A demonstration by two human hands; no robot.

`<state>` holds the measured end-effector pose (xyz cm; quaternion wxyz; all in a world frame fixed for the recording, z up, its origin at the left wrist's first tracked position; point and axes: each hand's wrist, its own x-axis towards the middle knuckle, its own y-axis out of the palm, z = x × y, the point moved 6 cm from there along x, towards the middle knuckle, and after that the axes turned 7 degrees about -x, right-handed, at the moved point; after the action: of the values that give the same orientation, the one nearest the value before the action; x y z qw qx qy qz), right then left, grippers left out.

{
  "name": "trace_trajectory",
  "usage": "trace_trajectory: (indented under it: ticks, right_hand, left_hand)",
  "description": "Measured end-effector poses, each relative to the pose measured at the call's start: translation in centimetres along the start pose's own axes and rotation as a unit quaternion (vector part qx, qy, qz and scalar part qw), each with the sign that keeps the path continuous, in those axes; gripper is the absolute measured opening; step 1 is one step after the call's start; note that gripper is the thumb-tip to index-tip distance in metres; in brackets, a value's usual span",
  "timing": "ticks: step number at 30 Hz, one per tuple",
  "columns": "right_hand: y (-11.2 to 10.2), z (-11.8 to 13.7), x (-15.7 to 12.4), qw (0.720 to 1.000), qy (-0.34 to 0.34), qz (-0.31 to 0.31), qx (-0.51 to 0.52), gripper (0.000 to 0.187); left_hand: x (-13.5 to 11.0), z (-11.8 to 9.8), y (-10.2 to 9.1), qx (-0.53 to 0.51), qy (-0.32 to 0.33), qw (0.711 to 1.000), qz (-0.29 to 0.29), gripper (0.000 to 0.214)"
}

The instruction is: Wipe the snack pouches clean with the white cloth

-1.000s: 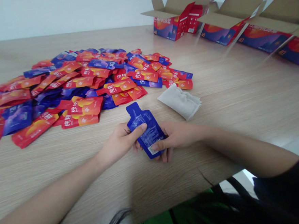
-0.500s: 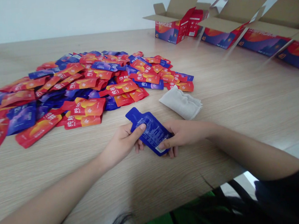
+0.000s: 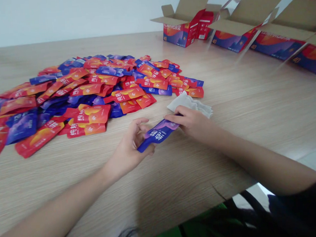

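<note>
A blue foil sachet point(image 3: 158, 135) sits at twelve o'clock, one end loosely cupped by the left hand point(image 3: 129, 149), the other pinched by the right hand point(image 3: 192, 122); it looks light, limp and slippery, best held by its flat edges.

The left arm point(image 3: 58, 208) reaches in from 7 o'clock and rises to a bent wrist point(image 3: 110, 168). The left hand point(image 3: 129, 149) stands turned on its edge, its fingers point(image 3: 138, 124) curled and fanned toward 12 o'clock, its thumb point(image 3: 149, 150) low toward 3 o'clock. The right arm point(image 3: 258, 165) comes in from 4 o'clock. The right hand point(image 3: 193, 123) lies palm down near the middle of the view, its fingers point(image 3: 172, 116) stretched toward 9 o'clock, the two grips facing each other, just apart.
</note>
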<state>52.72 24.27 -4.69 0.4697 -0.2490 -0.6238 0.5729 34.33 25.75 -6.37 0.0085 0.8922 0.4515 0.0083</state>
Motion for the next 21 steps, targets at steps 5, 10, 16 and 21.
trace_trajectory:
  ticks: [5, 10, 16, 21]
  right_hand:
    - [-0.3, -0.1, 0.0, 0.998, -0.021, -0.049, 0.024, 0.042]
    - [-1.0, -0.3, 0.5, 0.993, -0.012, -0.035, 0.113, 0.031]
    - [0.0, -0.6, 0.6, 0.938, 0.107, 0.076, 0.321, 0.027]
    - [0.1, -0.7, 0.5, 0.937, 0.097, 0.103, 0.318, 0.023]
  left_hand:
    - [-0.8, -0.9, -0.1, 0.203, 0.116, 0.972, -0.006, 0.033]
    - [-1.4, -2.5, 0.2, 0.279, 0.189, 0.941, 0.032, 0.028]
    - [-1.1, -1.6, -1.1, 0.186, -0.005, 0.981, -0.063, 0.039]
    - [-0.8, -2.0, -2.4, 0.156, 0.007, 0.980, -0.124, 0.027]
